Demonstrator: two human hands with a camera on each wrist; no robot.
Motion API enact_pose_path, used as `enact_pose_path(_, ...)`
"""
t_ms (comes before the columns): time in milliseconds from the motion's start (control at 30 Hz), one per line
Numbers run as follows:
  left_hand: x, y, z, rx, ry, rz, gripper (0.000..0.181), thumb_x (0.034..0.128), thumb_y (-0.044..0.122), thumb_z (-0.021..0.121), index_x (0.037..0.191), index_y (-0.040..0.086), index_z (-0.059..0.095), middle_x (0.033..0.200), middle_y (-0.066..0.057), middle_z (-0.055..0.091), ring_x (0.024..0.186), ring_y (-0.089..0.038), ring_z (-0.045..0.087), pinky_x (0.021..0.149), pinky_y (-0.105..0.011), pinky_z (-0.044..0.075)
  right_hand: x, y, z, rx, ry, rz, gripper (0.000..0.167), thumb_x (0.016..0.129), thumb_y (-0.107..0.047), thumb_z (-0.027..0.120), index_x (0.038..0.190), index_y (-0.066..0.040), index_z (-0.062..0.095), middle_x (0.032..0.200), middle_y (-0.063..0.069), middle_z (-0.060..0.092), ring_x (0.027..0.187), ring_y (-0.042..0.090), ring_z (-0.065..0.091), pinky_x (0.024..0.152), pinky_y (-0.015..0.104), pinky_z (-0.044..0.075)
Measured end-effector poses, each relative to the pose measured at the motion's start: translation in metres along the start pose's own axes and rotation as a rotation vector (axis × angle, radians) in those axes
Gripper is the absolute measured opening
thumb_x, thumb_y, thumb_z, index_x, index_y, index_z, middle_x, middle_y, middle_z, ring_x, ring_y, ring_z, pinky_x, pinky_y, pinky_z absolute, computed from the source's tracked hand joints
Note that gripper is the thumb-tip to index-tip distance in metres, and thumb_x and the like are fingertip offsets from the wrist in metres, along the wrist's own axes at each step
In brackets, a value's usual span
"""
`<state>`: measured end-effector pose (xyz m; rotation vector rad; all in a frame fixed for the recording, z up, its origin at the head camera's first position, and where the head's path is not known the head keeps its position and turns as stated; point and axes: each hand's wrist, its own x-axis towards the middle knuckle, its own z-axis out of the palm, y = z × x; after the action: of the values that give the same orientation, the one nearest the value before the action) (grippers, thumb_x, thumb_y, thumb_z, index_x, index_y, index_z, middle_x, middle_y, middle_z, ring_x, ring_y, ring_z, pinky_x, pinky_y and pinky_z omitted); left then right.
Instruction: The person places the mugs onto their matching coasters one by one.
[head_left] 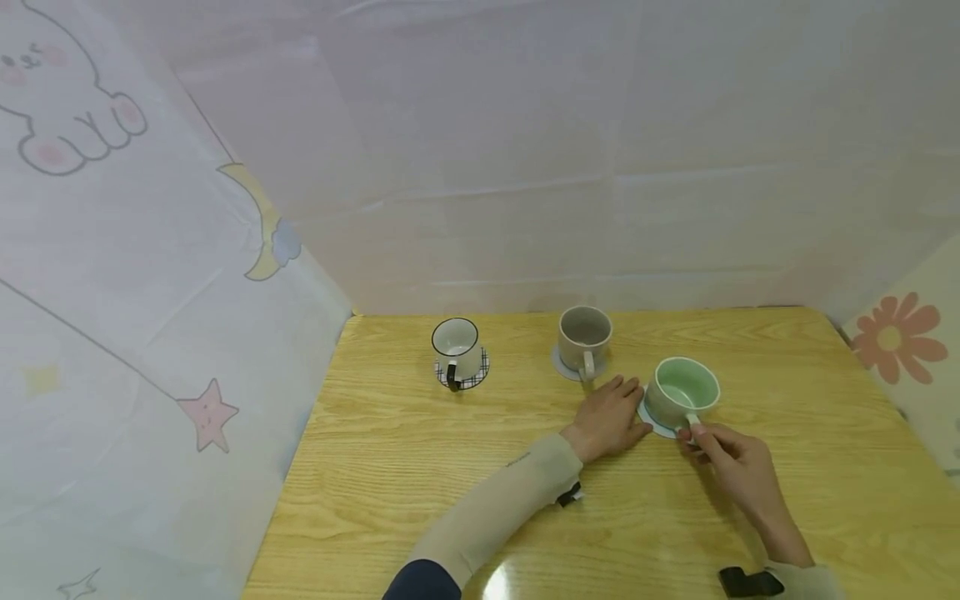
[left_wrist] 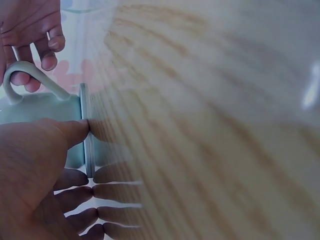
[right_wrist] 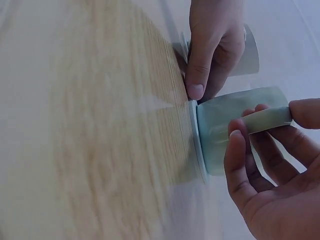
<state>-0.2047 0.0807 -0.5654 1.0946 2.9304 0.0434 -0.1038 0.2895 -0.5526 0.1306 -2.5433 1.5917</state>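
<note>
A pale green mug [head_left: 682, 385] stands upright on a light round coaster [head_left: 658, 428] at the right of the table. My right hand [head_left: 738, 468] grips the mug's handle [right_wrist: 270, 119] between thumb and fingers. On the mug's left side, my left hand [head_left: 609, 419] lies low against the table, its fingers extended. The left thumb [left_wrist: 75, 131] touches the coaster's edge in the left wrist view. Just beyond the left fingertips, a grey-beige mug [head_left: 585, 332] sits on a grey coaster [head_left: 561, 363].
A white mug with a black rim [head_left: 456, 346] stands on a checked coaster [head_left: 474, 379] farther left, its dark handle facing me. The wooden table [head_left: 360, 467] meets a patterned cloth backdrop [head_left: 480, 233] at its back edge.
</note>
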Motion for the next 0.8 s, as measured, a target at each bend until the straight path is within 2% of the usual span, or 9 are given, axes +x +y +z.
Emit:
enact_pose_path(500,-0.0014,-0.0046,-0.0014,-0.033,-0.025,0.002,0.064,0.1077,0.055,0.057,0.159,0.017,0.051,0.167,0.002,0.047,0.156,-0.013,0.042,0.132,-0.026,0.023,0.0011,-0.0034,0.0035,-0.067,0.066,-0.007,0.016,0.104,-0.005,0.069,0.108,0.008,0.078,0.090,-0.012,0.080,0.078,0.001,0.074,0.068,0.016,0.060)
enact_pose_path(800,-0.0091,-0.0062,-0.0012,-0.077,-0.018,-0.006,0.059,0.1087,0.049,0.057,0.158,0.017,0.053,0.163,0.002,0.052,0.154,-0.016,0.046,0.131,-0.027,0.027,0.0006,-0.0071,0.0034,-0.203,0.100,-0.164,0.007,0.096,-0.002,0.078,0.101,-0.003,0.082,0.092,-0.005,0.079,0.083,-0.009,0.067,0.069,0.010,0.056)
